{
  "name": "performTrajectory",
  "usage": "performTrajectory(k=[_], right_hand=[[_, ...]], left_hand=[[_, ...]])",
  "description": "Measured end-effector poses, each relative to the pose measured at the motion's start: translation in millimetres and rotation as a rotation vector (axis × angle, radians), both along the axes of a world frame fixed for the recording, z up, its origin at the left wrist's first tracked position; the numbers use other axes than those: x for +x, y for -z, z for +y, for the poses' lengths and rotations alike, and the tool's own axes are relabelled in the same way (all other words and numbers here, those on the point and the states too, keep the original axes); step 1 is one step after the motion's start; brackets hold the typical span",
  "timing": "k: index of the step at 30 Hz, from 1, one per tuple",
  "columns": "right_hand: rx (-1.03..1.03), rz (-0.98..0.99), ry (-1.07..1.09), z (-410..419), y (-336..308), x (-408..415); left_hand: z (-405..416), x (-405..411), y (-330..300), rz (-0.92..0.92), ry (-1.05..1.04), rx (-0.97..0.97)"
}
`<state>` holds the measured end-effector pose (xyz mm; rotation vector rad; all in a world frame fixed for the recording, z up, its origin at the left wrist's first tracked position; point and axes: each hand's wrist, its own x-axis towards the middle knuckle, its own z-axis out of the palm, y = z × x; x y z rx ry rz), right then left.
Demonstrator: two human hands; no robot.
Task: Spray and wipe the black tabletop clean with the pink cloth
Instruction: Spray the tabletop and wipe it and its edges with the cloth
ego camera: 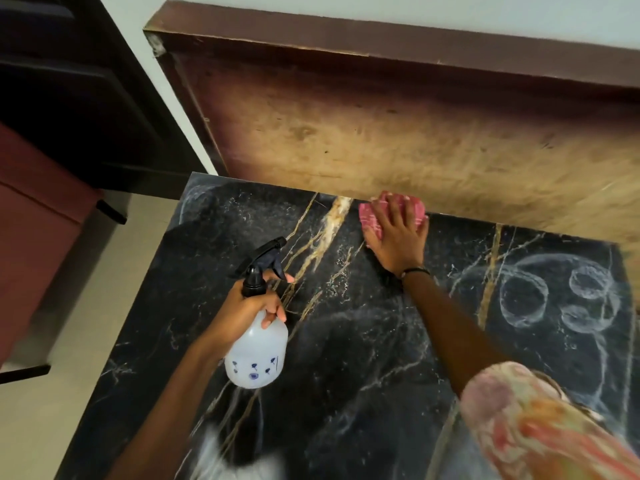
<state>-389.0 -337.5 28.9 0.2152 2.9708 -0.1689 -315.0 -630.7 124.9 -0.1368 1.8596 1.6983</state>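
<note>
Right hand [396, 233] flat, fingers [394, 206] spread, pressing pink cloth [370, 221] at twelve o'clock of tabletop [346, 341]. Left hand [247, 311] wrapped around spray bottle [258, 355] at nine. Best pressing evenly, overlapping strokes toward ring marks [554, 296] at three.

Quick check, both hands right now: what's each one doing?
Left hand: closed around the spray bottle.
Right hand: open, fingers spread flat, pressing the pink cloth on the black tabletop.

Bunched pink cloth [391, 216] lies at black veined tabletop's [346, 323] far edge, seemingly streaked.
</note>
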Motion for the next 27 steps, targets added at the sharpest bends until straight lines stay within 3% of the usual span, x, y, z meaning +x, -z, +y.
performTrajectory(k=[4,9,11,14,18,22,27], right_hand=[[0.003,0.029,-0.182,-43.5,7.0,-7.9],[-0.05,0.112,-0.52,-47.3,11.1,49.0],[-0.033,0.151,-0.519,-17.3,16.4,70.2],[0.015,0.128,-0.291,17.9,17.8,69.4],[-0.052,0.068,-0.037,-12.2,10.2,14.6],[-0.023,0.012,-0.142,-76.3,5.1,-40.1],[-0.003,0.031,-0.446,-125.2,2.2,-21.9]], left_hand=[[23.3,4.8,4.5,-0.024,0.01,-0.015],[49.2,9.7,6.7,-0.05,-0.015,-0.006],[53.1,11.9,4.6,-0.056,-0.014,0.007],[49.6,12.2,2.7,-0.043,0.013,-0.005],[38.7,10.1,3.2,-0.014,-0.017,-0.023],[28.5,6.3,2.0,0.018,-0.024,-0.018],[32.6,1.0,6.7,0.024,-0.037,-0.075]])
